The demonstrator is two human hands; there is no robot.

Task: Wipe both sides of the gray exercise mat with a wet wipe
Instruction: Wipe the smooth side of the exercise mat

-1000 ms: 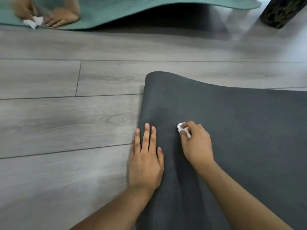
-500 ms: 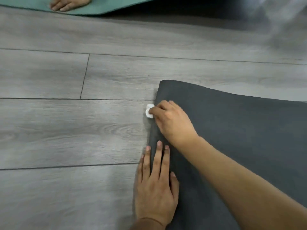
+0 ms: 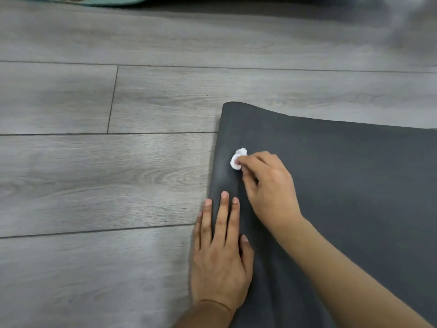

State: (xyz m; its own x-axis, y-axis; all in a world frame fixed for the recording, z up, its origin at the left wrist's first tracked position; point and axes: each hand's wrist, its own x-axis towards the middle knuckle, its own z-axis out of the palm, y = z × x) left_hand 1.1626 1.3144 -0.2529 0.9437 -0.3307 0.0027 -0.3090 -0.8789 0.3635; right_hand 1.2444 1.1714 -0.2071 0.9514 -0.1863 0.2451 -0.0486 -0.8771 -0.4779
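- The right hand has its fingers curled and pinches a small, balled-up white wet wipe at the fingertips, holding it against the gray exercise mat just in from the mat's left edge.
- The left hand lies flat, fingers straight and close together, palm down on the mat's left edge nearer the person than the wipe; its little finger seems to overhang onto the floor, though the edge is hard to make out there.
- The mat is dark charcoal gray, matte and smooth, spread on the floor with a rounded far-left corner beyond the wipe; faint paler streaks show near the wipe.
- The floor is gray wood-look planks, running left of the mat.
- Far beyond the mat, a strip of teal mat shows at the top edge.
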